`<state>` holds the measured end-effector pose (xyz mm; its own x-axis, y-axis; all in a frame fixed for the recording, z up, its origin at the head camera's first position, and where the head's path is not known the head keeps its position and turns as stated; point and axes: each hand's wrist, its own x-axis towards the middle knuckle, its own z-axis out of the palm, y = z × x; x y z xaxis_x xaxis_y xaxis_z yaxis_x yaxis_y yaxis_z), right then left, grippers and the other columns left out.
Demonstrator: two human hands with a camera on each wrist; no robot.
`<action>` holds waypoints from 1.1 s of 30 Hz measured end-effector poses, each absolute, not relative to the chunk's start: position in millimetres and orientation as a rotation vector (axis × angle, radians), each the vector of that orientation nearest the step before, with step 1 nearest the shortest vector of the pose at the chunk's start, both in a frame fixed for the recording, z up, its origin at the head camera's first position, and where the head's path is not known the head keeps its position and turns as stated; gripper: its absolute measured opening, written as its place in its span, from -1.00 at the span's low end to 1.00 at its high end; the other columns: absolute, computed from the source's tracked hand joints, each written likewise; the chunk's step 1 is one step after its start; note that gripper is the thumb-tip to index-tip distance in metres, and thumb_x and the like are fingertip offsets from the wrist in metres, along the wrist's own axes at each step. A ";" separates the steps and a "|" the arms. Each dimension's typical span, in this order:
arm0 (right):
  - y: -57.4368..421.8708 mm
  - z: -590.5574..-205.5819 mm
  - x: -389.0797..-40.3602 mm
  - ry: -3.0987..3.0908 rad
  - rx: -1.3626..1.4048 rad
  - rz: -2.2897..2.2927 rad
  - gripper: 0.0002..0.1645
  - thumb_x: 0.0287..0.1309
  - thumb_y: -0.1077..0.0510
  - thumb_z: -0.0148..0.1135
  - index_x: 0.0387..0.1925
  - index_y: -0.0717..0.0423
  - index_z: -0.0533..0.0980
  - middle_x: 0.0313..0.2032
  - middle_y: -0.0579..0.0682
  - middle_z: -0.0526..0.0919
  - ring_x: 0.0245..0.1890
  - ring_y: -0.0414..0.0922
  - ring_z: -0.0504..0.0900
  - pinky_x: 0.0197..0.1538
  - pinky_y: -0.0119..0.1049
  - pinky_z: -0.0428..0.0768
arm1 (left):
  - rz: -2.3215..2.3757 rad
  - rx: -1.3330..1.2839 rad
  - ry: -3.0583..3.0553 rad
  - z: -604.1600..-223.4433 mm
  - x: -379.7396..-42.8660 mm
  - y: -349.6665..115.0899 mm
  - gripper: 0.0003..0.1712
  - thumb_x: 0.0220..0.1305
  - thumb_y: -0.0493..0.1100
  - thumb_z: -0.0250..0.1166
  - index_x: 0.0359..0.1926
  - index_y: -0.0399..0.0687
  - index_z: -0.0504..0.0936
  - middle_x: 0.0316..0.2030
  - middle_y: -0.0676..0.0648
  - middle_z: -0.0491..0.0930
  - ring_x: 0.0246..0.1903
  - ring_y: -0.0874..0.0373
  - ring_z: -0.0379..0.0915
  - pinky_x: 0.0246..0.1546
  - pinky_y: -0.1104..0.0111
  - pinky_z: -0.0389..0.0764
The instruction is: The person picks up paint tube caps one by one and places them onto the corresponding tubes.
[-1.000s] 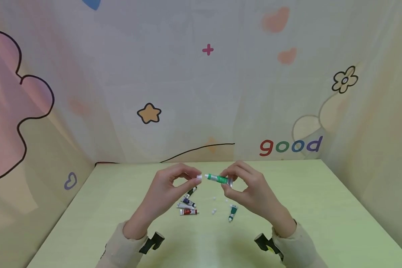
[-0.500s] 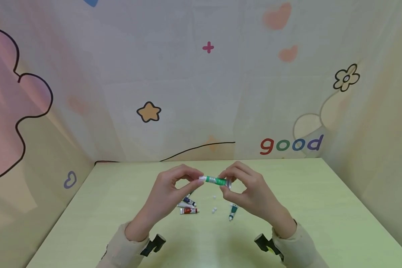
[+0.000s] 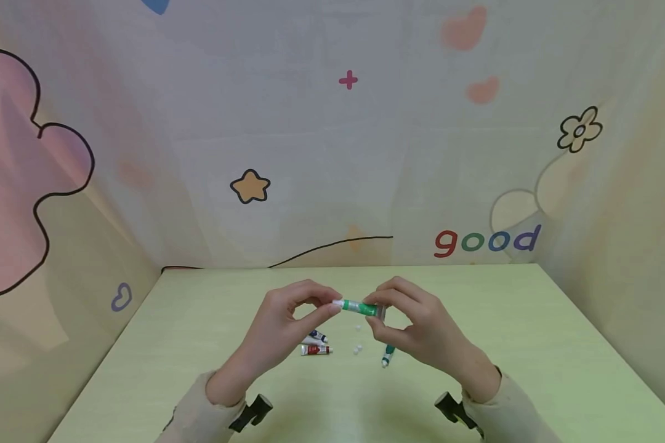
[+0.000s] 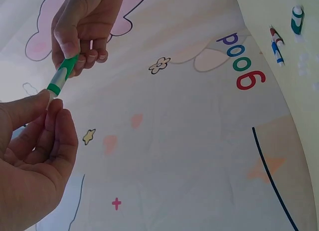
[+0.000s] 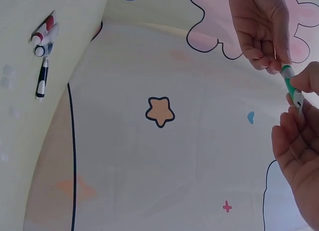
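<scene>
A small paint tube (image 3: 360, 307) with a bright green and silver body is held in the air above the table. My right hand (image 3: 427, 317) pinches its flat end between thumb and fingers. At the other end, my left hand (image 3: 290, 317) pinches the white cap (image 3: 337, 303), which sits at the tube's nozzle. From the left wrist view, the thumb (image 4: 30, 107) and fingers of the left hand close around the cap, mostly hiding it. The right wrist view has both hands meeting at the green tube (image 5: 289, 81).
On the table (image 3: 244, 418) lie a red tube (image 3: 316, 350), a blue tube (image 3: 318, 336) and a dark green tube (image 3: 388, 355). A black tube (image 5: 42, 79) appears in the right wrist view. Several loose white caps (image 3: 357, 349) lie mid-table. A printed curtain (image 3: 310, 135) stands behind.
The white cap in my left hand was apart from the green tube a second ago; now it meets the nozzle. Both hands have lowered slightly in the head view.
</scene>
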<state>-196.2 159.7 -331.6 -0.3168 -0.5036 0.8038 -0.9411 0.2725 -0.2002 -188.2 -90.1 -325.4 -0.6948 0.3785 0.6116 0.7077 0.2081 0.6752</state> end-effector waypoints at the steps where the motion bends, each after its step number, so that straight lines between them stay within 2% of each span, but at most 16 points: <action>1: 159.5 -331.8 -195.8 -1.924 1.303 0.917 -0.79 0.35 0.10 0.23 -0.14 0.16 0.63 -0.23 -0.07 0.60 -0.35 -0.24 0.58 -0.20 -0.52 0.59 | -1.487 -1.020 -2.166 -325.7 -187.0 -89.6 -0.88 0.35 -0.17 0.37 -0.11 0.02 0.75 -0.26 0.05 0.71 -0.24 0.19 0.61 -0.11 0.26 0.66; 6: 158.0 -333.6 -193.5 -1.858 1.323 0.952 -0.74 0.37 0.05 0.22 -0.15 0.17 0.63 -0.26 -0.07 0.60 -0.37 -0.24 0.58 -0.24 -0.51 0.60 | -1.395 -1.093 -2.032 -329.5 -182.2 -86.2 -0.85 0.32 -0.26 0.38 -0.11 0.00 0.73 -0.25 0.10 0.69 -0.25 0.22 0.59 -0.17 0.32 0.64; 9: 156.7 -335.5 -192.5 -1.815 1.338 1.004 -0.76 0.37 0.05 0.25 -0.16 0.16 0.64 -0.27 -0.08 0.61 -0.38 -0.24 0.57 -0.25 -0.51 0.59 | -1.289 -1.166 -1.908 -330.7 -179.5 -84.1 -0.78 0.26 -0.37 0.40 -0.10 -0.06 0.71 -0.26 0.05 0.67 -0.29 0.23 0.58 -0.23 0.38 0.64; 13: 154.8 -337.5 -189.2 -1.830 1.344 1.095 -0.88 0.26 0.20 0.34 -0.17 0.10 0.65 -0.31 -0.11 0.63 -0.36 -0.24 0.56 -0.25 -0.47 0.57 | -1.214 -1.209 -1.816 -331.0 -176.7 -83.0 -0.78 0.26 -0.38 0.40 -0.09 -0.10 0.70 -0.25 0.01 0.67 -0.30 0.22 0.56 -0.28 0.45 0.62; 17: 154.4 -338.3 -183.8 -1.934 1.331 1.231 -0.73 0.13 0.37 0.40 -0.18 0.00 0.65 -0.32 -0.16 0.64 -0.33 -0.24 0.55 -0.26 -0.41 0.59 | -1.226 -1.222 -1.801 -331.9 -174.4 -84.2 -0.82 0.29 -0.33 0.39 -0.09 -0.10 0.70 -0.25 0.01 0.68 -0.29 0.22 0.54 -0.29 0.47 0.60; 21: 153.4 -339.8 -178.1 -2.038 1.342 1.472 -0.69 0.16 0.43 0.36 -0.18 0.00 0.64 -0.31 -0.12 0.63 -0.34 -0.19 0.56 -0.27 -0.32 0.63 | -1.213 -1.302 -1.773 -333.4 -174.2 -88.4 -0.85 0.33 -0.31 0.36 -0.09 -0.12 0.69 -0.24 0.00 0.66 -0.30 0.22 0.54 -0.32 0.49 0.61; 24: 151.0 -341.9 -173.6 -2.080 1.361 1.643 -0.74 0.21 0.44 0.32 -0.17 0.05 0.63 -0.31 -0.03 0.62 -0.35 -0.13 0.57 -0.26 -0.28 0.63 | -1.147 -1.413 -1.715 -333.2 -175.0 -93.5 -0.88 0.39 -0.29 0.31 -0.09 -0.17 0.67 -0.23 -0.04 0.63 -0.33 0.23 0.55 -0.33 0.53 0.61; 27: 149.2 -342.4 -168.7 -2.145 1.340 1.802 -0.83 0.27 0.39 0.29 -0.18 0.11 0.63 -0.32 0.00 0.60 -0.34 -0.12 0.57 -0.27 -0.29 0.61 | -1.052 -1.518 -1.644 -330.6 -175.7 -97.7 -0.89 0.41 -0.28 0.27 -0.11 -0.23 0.65 -0.22 -0.07 0.61 -0.30 0.19 0.56 -0.24 0.49 0.62; 30: 148.1 -341.5 -165.1 -2.200 1.290 2.021 -0.92 0.31 0.32 0.27 -0.18 0.22 0.63 -0.32 -0.03 0.59 -0.34 -0.18 0.55 -0.27 -0.34 0.58 | -0.965 -1.576 -1.580 -326.5 -175.0 -99.3 -0.88 0.41 -0.28 0.27 -0.12 -0.26 0.65 -0.21 -0.08 0.61 -0.24 0.12 0.56 -0.14 0.43 0.61; 33: 147.9 -340.9 -163.6 -2.217 1.232 2.245 -0.89 0.32 0.29 0.26 -0.20 0.30 0.61 -0.34 -0.10 0.58 -0.36 -0.23 0.52 -0.26 -0.38 0.54 | -0.934 -1.601 -1.539 -323.6 -173.2 -98.4 -0.87 0.41 -0.29 0.27 -0.13 -0.29 0.65 -0.21 -0.09 0.61 -0.24 0.12 0.56 -0.13 0.42 0.61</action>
<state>-163.6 147.9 -340.9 -0.7093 -0.6304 0.3156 -0.3077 -0.1259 -0.9431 -173.2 -98.4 -323.6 0.0267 0.4810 0.8763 0.9994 -0.0322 -0.0128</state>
